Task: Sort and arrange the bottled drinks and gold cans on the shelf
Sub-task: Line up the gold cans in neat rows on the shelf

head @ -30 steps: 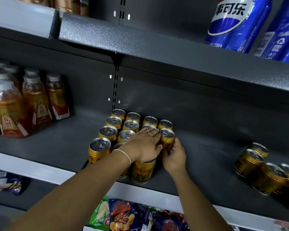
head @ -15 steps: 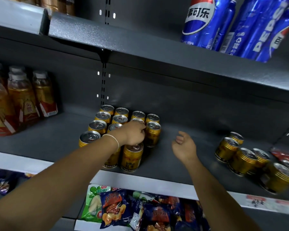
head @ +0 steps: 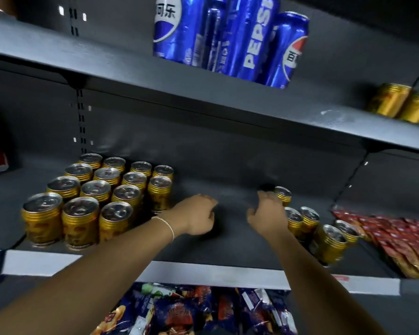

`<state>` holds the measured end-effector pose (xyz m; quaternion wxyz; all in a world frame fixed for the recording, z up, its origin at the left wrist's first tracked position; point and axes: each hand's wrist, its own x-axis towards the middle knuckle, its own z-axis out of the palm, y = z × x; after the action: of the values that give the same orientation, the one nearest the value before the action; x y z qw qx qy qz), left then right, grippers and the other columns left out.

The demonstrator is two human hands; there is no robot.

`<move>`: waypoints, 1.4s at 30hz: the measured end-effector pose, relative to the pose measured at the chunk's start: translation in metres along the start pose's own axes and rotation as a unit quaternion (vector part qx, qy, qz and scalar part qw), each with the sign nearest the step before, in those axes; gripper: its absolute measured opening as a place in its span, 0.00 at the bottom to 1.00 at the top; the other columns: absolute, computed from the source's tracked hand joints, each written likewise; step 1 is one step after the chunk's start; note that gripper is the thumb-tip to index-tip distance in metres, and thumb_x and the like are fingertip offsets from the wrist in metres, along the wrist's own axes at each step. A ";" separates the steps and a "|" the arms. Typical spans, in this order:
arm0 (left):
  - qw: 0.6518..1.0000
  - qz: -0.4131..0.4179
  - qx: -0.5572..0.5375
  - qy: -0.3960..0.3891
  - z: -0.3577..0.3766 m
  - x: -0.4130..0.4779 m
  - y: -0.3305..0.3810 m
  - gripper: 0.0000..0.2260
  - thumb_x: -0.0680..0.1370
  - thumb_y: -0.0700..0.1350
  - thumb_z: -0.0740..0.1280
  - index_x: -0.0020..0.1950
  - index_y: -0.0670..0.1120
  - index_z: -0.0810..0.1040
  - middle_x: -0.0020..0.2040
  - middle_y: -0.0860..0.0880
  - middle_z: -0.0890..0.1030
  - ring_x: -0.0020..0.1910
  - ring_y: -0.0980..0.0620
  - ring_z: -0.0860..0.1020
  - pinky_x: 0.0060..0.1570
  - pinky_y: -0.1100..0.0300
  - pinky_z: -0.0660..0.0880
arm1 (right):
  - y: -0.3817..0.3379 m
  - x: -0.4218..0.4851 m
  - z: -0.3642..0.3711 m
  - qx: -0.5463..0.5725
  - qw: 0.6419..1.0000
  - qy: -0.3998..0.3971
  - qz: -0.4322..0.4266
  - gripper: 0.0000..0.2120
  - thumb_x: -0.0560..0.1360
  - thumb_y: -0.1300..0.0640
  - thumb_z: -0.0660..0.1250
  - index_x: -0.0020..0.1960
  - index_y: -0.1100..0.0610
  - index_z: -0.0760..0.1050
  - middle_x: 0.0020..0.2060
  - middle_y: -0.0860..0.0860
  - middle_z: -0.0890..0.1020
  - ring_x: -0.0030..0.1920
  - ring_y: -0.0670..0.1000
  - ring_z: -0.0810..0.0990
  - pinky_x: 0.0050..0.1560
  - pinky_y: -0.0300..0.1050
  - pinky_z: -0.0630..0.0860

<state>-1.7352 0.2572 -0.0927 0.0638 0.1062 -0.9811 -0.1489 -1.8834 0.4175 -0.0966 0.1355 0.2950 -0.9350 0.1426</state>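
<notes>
A: Where're the loose gold cans (head: 309, 223)?
B: Standing, rt end of shelf (head: 203, 273), just beside right hand (head: 267, 215); left hand (head: 198, 217) farther, nr packed block (head: 102, 189). Both hands empty, fingers relaxed.

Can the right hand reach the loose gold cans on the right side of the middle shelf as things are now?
Probably yes. The right hand is close beside the loose gold cans, and nothing stands between them.

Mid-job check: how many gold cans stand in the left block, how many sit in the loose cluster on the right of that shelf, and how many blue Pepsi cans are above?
Gold cans, left block: 14
Gold cans, right cluster: 5 visible
Blue Pepsi cans: 4 visible
Total: 23
</notes>
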 end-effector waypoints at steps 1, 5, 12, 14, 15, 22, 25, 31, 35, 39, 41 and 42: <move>1.000 -0.002 -0.001 -0.005 0.005 0.003 0.008 0.23 0.80 0.46 0.58 0.75 0.45 0.66 0.76 0.45 0.65 0.74 0.46 0.63 0.73 0.53 0.61 | 0.007 0.005 -0.003 -0.024 1.000 -0.001 -0.001 0.25 0.75 0.53 0.64 0.69 0.61 0.69 0.64 0.59 0.74 0.66 0.59 0.70 0.66 0.50 0.69; 1.000 -0.020 -0.010 -0.021 0.021 0.013 0.035 0.22 0.80 0.46 0.58 0.74 0.44 0.67 0.75 0.44 0.66 0.74 0.44 0.64 0.72 0.50 0.64 | 0.028 0.026 -0.009 -0.100 0.994 -0.039 0.018 0.20 0.75 0.49 0.62 0.63 0.58 0.72 0.62 0.57 0.75 0.64 0.59 0.73 0.63 0.51 0.71; 0.998 -0.053 -0.023 -0.021 0.032 0.015 0.052 0.20 0.80 0.45 0.57 0.72 0.44 0.69 0.73 0.43 0.68 0.72 0.43 0.66 0.70 0.50 0.66 | 0.038 0.046 -0.002 -0.118 0.991 -0.069 0.012 0.17 0.73 0.47 0.65 0.58 0.55 0.73 0.56 0.56 0.79 0.58 0.59 0.77 0.56 0.51 0.72; 0.998 -0.056 -0.023 -0.018 0.033 0.015 0.052 0.21 0.80 0.46 0.58 0.72 0.44 0.68 0.74 0.44 0.68 0.72 0.43 0.66 0.71 0.52 0.65 | 0.038 0.048 0.000 -0.095 0.994 -0.061 -0.004 0.20 0.73 0.45 0.68 0.60 0.53 0.72 0.57 0.56 0.79 0.60 0.60 0.76 0.60 0.53 0.71; 0.998 -0.057 -0.024 -0.016 0.032 0.015 0.051 0.21 0.80 0.46 0.58 0.73 0.44 0.68 0.74 0.44 0.68 0.72 0.43 0.66 0.71 0.53 0.65 | 0.037 0.049 0.000 -0.076 0.995 -0.060 -0.016 0.23 0.72 0.45 0.69 0.63 0.52 0.72 0.59 0.56 0.78 0.62 0.60 0.75 0.61 0.53 0.70; 0.985 -0.108 -0.135 0.021 0.023 0.018 0.040 0.35 0.76 0.51 0.69 0.78 0.45 0.57 0.76 0.46 0.65 0.74 0.48 0.65 0.70 0.60 0.62 | 0.014 0.041 -0.016 0.378 0.916 -0.128 -0.031 0.35 0.67 0.60 0.79 0.71 0.50 0.70 0.61 0.51 0.78 0.57 0.50 0.78 0.57 0.46 0.77; 0.957 -0.128 -0.261 0.009 0.014 0.011 0.028 0.48 0.69 0.51 0.78 0.80 0.50 0.50 0.73 0.49 0.68 0.69 0.53 0.70 0.66 0.60 0.67 | -0.002 0.035 -0.023 0.517 0.837 -0.177 -0.029 0.34 0.67 0.65 0.78 0.69 0.49 0.71 0.60 0.51 0.78 0.56 0.48 0.79 0.49 0.44 0.78; 0.921 -0.101 -0.374 0.037 -0.008 -0.012 0.008 0.57 0.62 0.47 0.82 0.77 0.66 0.45 0.63 0.58 0.74 0.59 0.56 0.77 0.62 0.56 0.75 | -0.042 0.023 -0.026 0.611 0.766 -0.197 -0.035 0.38 0.62 0.60 0.81 0.69 0.53 0.72 0.60 0.52 0.80 0.59 0.51 0.80 0.57 0.46 0.78; 0.919 -0.100 -0.370 0.091 -0.021 -0.030 -0.008 0.55 0.60 0.49 0.82 0.75 0.67 0.48 0.64 0.58 0.73 0.59 0.56 0.76 0.60 0.57 0.77 | -0.071 0.011 -0.022 0.635 0.730 -0.251 -0.029 0.40 0.56 0.47 0.81 0.65 0.56 0.75 0.58 0.54 0.83 0.58 0.51 0.82 0.61 0.49 0.78; 0.941 -0.110 -0.292 0.130 -0.027 -0.044 -0.023 0.55 0.60 0.52 0.82 0.77 0.61 0.49 0.64 0.56 0.73 0.59 0.56 0.75 0.57 0.63 0.76 | -0.100 -0.001 -0.017 0.584 0.759 -0.282 -0.057 0.35 0.54 0.45 0.82 0.58 0.54 0.79 0.51 0.52 0.86 0.52 0.51 0.85 0.55 0.50 0.81; 0.953 -0.100 -0.262 0.115 -0.030 -0.051 -0.032 0.56 0.62 0.52 0.82 0.77 0.60 0.46 0.68 0.55 0.71 0.62 0.56 0.74 0.57 0.66 0.73 | -0.111 -0.004 -0.013 0.593 0.758 -0.268 -0.046 0.34 0.54 0.49 0.83 0.58 0.55 0.79 0.50 0.53 0.86 0.51 0.52 0.85 0.51 0.48 0.82; 0.960 -0.096 -0.243 0.100 -0.033 -0.054 -0.036 0.56 0.63 0.52 0.81 0.78 0.59 0.43 0.70 0.54 0.70 0.64 0.55 0.72 0.57 0.66 0.71 | -0.116 -0.005 -0.010 0.605 0.751 -0.263 -0.040 0.33 0.55 0.51 0.82 0.58 0.56 0.79 0.51 0.53 0.86 0.51 0.52 0.85 0.50 0.48 0.82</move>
<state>-1.6706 0.2264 -0.0776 0.1706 0.1954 -0.8892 -0.3769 -1.8092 0.3329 -0.0676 -0.3165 0.3783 -0.6396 0.5896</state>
